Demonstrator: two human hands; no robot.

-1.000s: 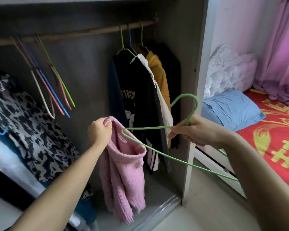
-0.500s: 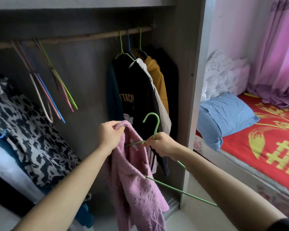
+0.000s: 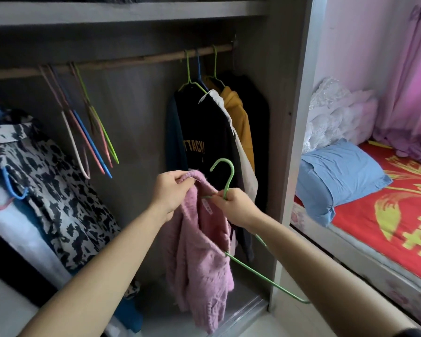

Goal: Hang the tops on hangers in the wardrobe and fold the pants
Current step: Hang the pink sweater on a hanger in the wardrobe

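Wardrobe rail (image 3: 131, 61) carries hung tops (image 3: 204, 132) and bare hangers (image 3: 90, 141); the bed (image 3: 387, 215), a pillow (image 3: 338, 173).

Green hanger (image 3: 229, 183) (half inside) in pink sweater (image 3: 199, 263)

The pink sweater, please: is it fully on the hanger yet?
Partly: the green hanger has one arm inside the pink sweater, the other bare.

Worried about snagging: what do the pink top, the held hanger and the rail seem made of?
Top: fuzzy chunky knit, wool or acrylic, going by the open looped stitches. Hanger: thin wire with a smooth green coat, probably plastic over metal. Rail: bare, uneven brown pole, likely wood.
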